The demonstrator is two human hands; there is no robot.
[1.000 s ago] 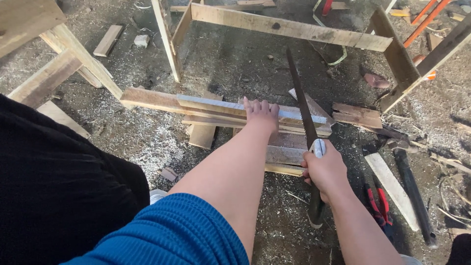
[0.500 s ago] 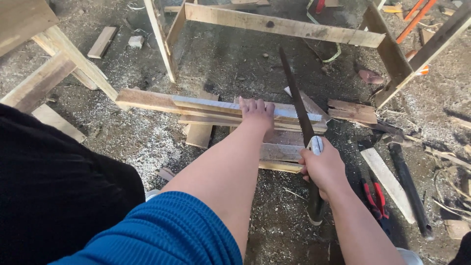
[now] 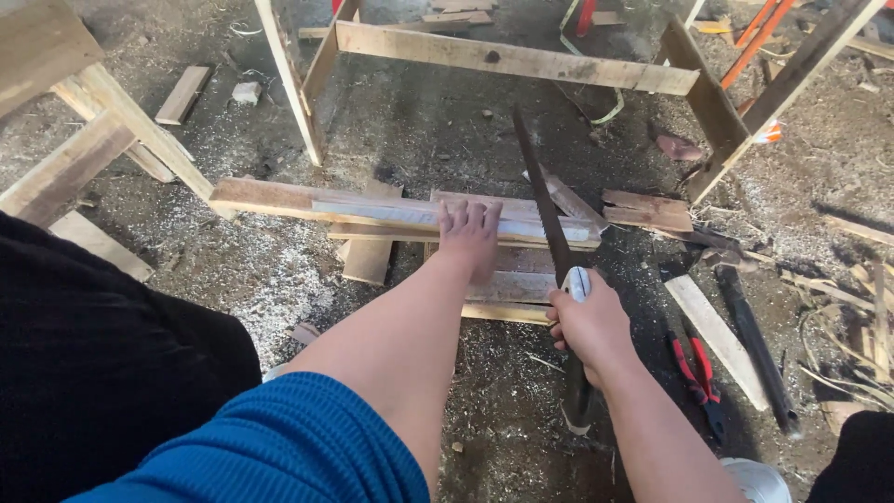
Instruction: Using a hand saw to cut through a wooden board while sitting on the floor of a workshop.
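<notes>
Two hands at work: both bare, both down low over a stack of boards on the sawdust-strewn ground.
Left hand [image 3: 470,237]: flat and open, fingers spread forward, palm pressing down on the long plank [image 3: 391,212]; it grips nothing, it just pins the wood.
Right hand [image 3: 589,321]: closed tight in a fist around the saw handle [image 3: 575,396], knuckles up, wrist straight behind it.
Saw [image 3: 540,200]: dark narrow blade runs forward and slightly left from the right hand, crossing the long plank just to the right of the left hand's fingers; the tip reaches beyond the plank, toward the wooden frame.
Long plank: lies crosswise under the left hand, stretching far out to that hand's left, its right end just past the blade; it rests on the shorter boards [image 3: 503,289] stacked beneath.
Wooden frame [image 3: 521,56]: pale timber rails and legs, well beyond both hands.
Pliers [image 3: 697,368]: red handles, on the ground just right of the right forearm.
Dark bar [image 3: 754,345]: lies on the ground further right of the pliers, beside a pale strip of wood [image 3: 712,326].
Offcut [image 3: 647,210]: short brown board, right of the blade, past the right hand.
Sleeve [image 3: 270,447]: blue ribbed knit on the left arm, nearest the camera.
</notes>
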